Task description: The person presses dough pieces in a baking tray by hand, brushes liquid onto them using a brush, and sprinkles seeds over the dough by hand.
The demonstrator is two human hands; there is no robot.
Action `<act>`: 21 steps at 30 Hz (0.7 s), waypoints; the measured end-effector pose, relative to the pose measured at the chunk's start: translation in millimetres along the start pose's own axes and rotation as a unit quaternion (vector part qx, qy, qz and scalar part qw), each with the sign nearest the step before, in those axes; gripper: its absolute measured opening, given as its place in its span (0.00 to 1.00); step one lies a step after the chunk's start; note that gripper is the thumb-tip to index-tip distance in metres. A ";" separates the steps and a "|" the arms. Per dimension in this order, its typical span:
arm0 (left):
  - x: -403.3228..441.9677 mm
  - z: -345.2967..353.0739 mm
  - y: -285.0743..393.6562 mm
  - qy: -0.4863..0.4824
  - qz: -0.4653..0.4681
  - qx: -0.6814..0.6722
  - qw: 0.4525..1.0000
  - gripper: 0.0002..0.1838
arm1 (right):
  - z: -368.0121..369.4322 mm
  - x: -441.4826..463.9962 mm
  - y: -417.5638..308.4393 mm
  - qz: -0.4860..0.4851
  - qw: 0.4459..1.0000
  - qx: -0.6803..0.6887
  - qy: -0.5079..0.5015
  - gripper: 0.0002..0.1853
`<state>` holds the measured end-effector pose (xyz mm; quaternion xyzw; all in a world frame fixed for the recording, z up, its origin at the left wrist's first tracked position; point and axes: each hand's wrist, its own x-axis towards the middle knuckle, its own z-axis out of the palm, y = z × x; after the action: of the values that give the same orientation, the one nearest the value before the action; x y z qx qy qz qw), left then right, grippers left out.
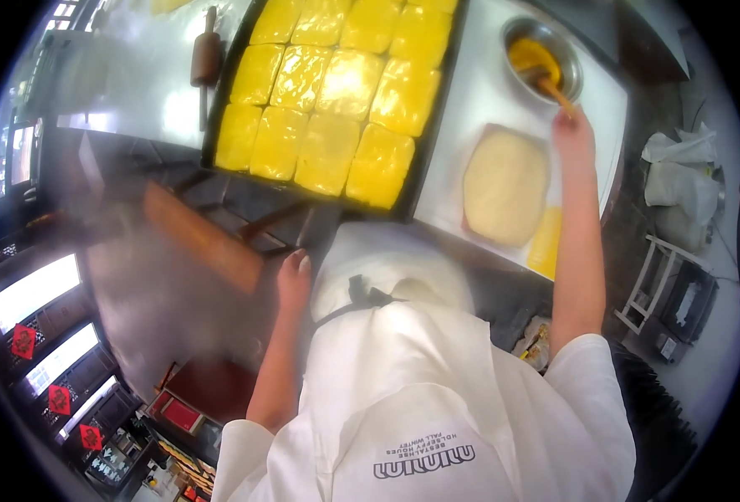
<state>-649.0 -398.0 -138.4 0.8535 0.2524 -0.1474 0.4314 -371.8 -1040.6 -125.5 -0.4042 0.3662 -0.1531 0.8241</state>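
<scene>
My right hand (572, 130) grips the wooden handle of a brush (556, 90). The brush's head dips into yellow-orange liquid, which looks like beaten egg, in a round metal bowl (575, 63). Just below the bowl lies a pale slab of dough (505, 186) on a white surface. To the left, a dark baking tray (402, 203) holds several square dough pieces (328, 151) with a glossy yellow coating. My left hand (293, 280) hangs beside the apron, away from the tray, its fingers curled in. A small whitish spot shows at the fingertips; what it is, I cannot tell.
A rolling pin (207, 58) lies on the metal table (136, 75) left of the tray. A yellow item (546, 243) sits by the dough slab, under my right forearm. White bags (679, 180) and a metal rack (642, 284) stand at the right.
</scene>
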 end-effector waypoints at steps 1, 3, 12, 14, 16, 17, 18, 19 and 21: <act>-0.1 0.6 -1.8 0.002 -0.008 -0.008 1.000 0.19 | 0.4 -22.9 2.6 0.027 1.000 0.011 0.003 0.13; 0.1 -0.6 -0.9 0.004 -0.013 -0.022 1.000 0.18 | -0.9 -63.1 8.6 0.074 0.997 0.000 -0.025 0.12; 41.9 7.3 3.3 -0.070 0.014 -0.003 0.997 0.19 | 171.0 -272.7 -4.4 -0.013 0.807 -0.497 -0.318 0.06; 53.5 5.1 13.4 -0.085 0.040 0.016 0.995 0.20 | 186.4 -278.0 21.2 -0.067 0.705 -0.575 -0.410 0.09; 64.2 5.5 14.3 -0.093 0.047 0.023 0.994 0.19 | 196.5 -278.0 50.3 -0.116 0.595 -0.646 -0.464 0.12; 68.4 4.5 16.1 -0.095 0.049 0.022 0.994 0.19 | 202.3 -276.7 64.0 -0.142 0.541 -0.680 -0.473 0.13; 72.0 3.8 12.3 -0.097 0.051 0.023 0.994 0.19 | 207.0 -275.0 74.0 -0.167 0.485 -0.711 -0.481 0.15; 74.2 3.6 7.7 -0.098 0.046 -0.002 0.994 0.19 | 210.5 -274.1 80.1 -0.176 0.470 -0.719 -0.481 0.17; 73.9 -2.0 -1.5 -0.098 0.046 0.002 0.994 0.19 | 215.0 -272.0 84.8 -0.180 0.446 -0.731 -0.484 0.17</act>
<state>-588.4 -373.2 -172.9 0.8466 0.1686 -0.2110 0.4586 -405.5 -719.2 26.1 -0.9228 -0.1965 0.2466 0.2214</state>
